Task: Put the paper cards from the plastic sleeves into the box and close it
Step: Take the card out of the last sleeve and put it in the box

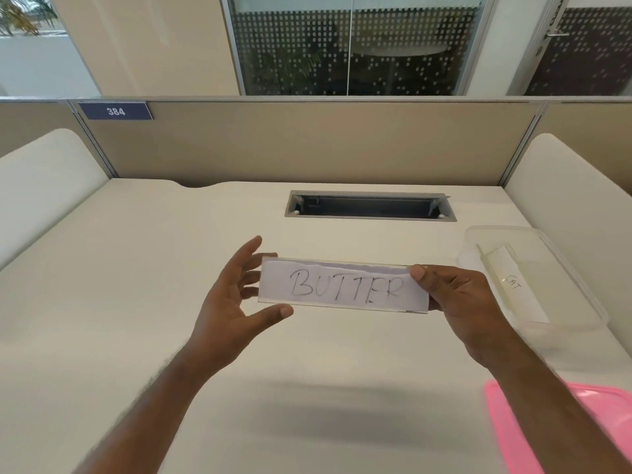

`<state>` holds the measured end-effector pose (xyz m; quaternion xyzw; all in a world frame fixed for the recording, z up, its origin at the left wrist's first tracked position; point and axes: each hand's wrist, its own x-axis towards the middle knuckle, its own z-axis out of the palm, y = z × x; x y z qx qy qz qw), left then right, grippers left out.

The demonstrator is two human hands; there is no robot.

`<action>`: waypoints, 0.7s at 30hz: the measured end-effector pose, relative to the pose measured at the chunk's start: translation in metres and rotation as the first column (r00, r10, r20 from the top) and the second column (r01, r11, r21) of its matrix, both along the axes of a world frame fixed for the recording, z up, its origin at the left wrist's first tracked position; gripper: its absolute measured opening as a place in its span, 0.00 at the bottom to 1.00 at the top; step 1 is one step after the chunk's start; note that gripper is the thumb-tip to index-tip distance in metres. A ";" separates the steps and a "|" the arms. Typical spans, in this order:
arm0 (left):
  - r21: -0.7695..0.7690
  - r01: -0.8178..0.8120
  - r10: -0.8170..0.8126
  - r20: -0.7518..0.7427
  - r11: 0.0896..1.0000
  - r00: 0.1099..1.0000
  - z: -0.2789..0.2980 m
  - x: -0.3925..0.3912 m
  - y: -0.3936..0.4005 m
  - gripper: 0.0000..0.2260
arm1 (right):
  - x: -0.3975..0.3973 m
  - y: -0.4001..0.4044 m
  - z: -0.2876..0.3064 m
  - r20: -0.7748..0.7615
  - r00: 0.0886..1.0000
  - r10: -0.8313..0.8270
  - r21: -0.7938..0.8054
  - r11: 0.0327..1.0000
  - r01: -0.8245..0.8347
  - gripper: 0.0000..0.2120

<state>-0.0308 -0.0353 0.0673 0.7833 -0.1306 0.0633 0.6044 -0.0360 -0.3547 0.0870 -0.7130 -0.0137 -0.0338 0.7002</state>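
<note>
A clear plastic sleeve [342, 285] with a white paper card marked "BUTTER" inside hangs above the desk in the middle of the view. My right hand [455, 302] pinches its right end between thumb and fingers. My left hand [236, 299] is spread at the sleeve's left end, fingers behind the edge and thumb just below the lower corner, not clearly gripping. A clear plastic box [578, 292] stands open at the right, with a paper card marked "CAT" [516, 289] lying in it. The pink lid [608, 425] lies at the lower right, partly under my right forearm.
The white desk [136, 302] has a rectangular cable slot [369, 205] at the back. Beige partition panels [307, 145] close off the back and both sides, with white rounded side screens at left and right.
</note>
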 end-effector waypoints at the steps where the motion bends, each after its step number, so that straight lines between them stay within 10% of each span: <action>1: 0.031 0.009 -0.010 0.027 0.999 1.000 0.003 0.001 0.000 0.43 | 0.002 0.000 0.001 -0.016 1.000 -0.008 -0.009 1.000 0.008 0.16; 13: 0.026 -0.034 0.031 0.109 0.999 0.994 0.017 -0.003 -0.034 0.33 | -0.003 -0.045 0.019 0.089 0.992 0.091 -0.140 0.987 -0.078 0.16; 21: 0.019 -0.038 0.035 0.145 0.999 0.989 0.022 -0.006 -0.046 0.32 | -0.013 -0.065 0.024 0.206 0.940 0.271 -0.325 0.925 -0.196 0.37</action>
